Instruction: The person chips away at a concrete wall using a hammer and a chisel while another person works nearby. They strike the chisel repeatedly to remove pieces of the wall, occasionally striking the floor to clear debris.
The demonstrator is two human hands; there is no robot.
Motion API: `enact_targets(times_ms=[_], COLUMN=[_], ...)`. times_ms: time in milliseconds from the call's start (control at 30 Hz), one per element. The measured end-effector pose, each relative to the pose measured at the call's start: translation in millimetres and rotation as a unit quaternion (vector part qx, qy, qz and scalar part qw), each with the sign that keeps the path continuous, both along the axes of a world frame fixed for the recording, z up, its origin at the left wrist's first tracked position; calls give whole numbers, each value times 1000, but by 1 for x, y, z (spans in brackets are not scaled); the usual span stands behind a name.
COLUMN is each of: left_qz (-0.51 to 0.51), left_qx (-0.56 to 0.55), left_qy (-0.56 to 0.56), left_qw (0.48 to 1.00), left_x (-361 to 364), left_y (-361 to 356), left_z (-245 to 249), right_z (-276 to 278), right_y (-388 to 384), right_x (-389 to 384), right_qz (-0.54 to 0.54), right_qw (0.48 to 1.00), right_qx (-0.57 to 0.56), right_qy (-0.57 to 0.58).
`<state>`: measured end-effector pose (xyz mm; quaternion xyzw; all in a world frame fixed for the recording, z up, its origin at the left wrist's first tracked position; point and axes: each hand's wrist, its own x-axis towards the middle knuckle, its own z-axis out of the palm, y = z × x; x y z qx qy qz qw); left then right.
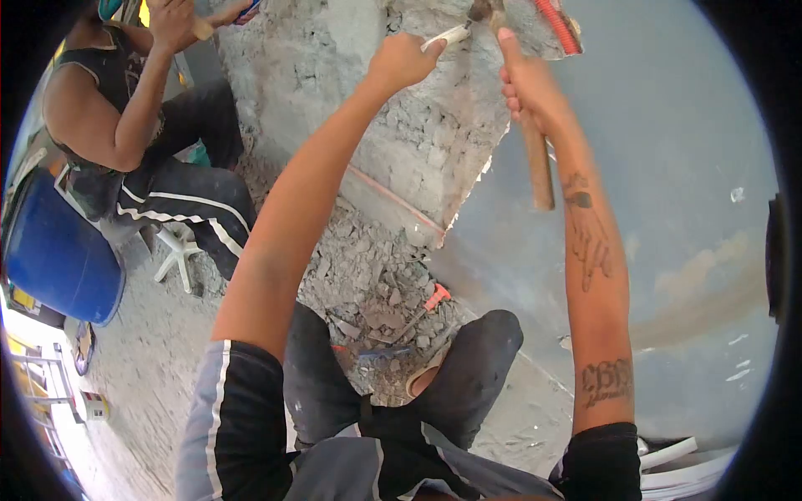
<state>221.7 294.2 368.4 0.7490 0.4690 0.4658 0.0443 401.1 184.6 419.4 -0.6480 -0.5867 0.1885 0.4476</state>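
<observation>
Left hand (405, 63): curled round a pale-handled tool (447, 37).
Right hand (533, 92): closed round a wooden-handled hammer (539, 171), thumb along it.
Hammer head (481, 10): just beside the tool's end; contact unclear.
Wall (292, 92): tool before the rough patch, left of the red corrugated tube (558, 25) near its ragged edge.

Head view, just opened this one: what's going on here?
The person's right hand grips a wooden-handled hammer, its head up close to the pale-handled tool in the left hand; whether the two touch is hard to tell. The wall there is rough and broken, with rubble lying below. At the picture's left sits a co-worker, also holding a wooden handle.
</observation>
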Motion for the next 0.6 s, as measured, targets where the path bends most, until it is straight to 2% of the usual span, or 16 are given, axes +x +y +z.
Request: enact_targets(times_ms=[67, 100, 167, 200, 267, 300, 333, 367, 433, 500, 567, 600], left_qz=[2, 5, 10, 14, 10, 6, 6, 12, 18, 17, 13, 7], left_qx=[-18, -35, -7, 20, 6, -10, -12, 3, 26, -2, -18, -36], left_qy=[0, 1, 0, 0, -8, -22, -24, -17, -11, -20, -20, -17], left_qw=[1000, 999, 1000, 1000, 1000, 1000, 1000, 1000, 999, 1000, 1000, 999], left_x=[1, 2, 3, 3, 3, 4, 5, 6, 8, 9, 7, 6], left_y=[1, 2, 6, 6, 3, 4, 4, 5, 4, 1, -6, -9], left_z=[0, 1, -2, -3, -1, -4, -7, -10, -6, -8, -3, -1], right_z=[18, 24, 33, 24, 1, 1, 0, -1, 12, 27, 40, 31], right_y=[-21, -28, -35, -24, 4, 4, 3, 1, -9, -23, -37, -25], right_x=[-2, -1, 2, 2, 2, -1, -3, -4, -10, -15, -22, -17], right_qz=[50, 50, 62, 63, 106, 105, 87, 64, 58, 52, 11, 11], right_qw=[993, 993, 961, 961, 929, 930, 981, 993, 996, 998, 974, 975], right_qx=[52, 52, 191, 191, 333, 331, 141, -53, -16, 18, 177, 177], right_qy=[93, 93, 189, 190, 119, 118, 100, 80, 60, 41, 137, 137])
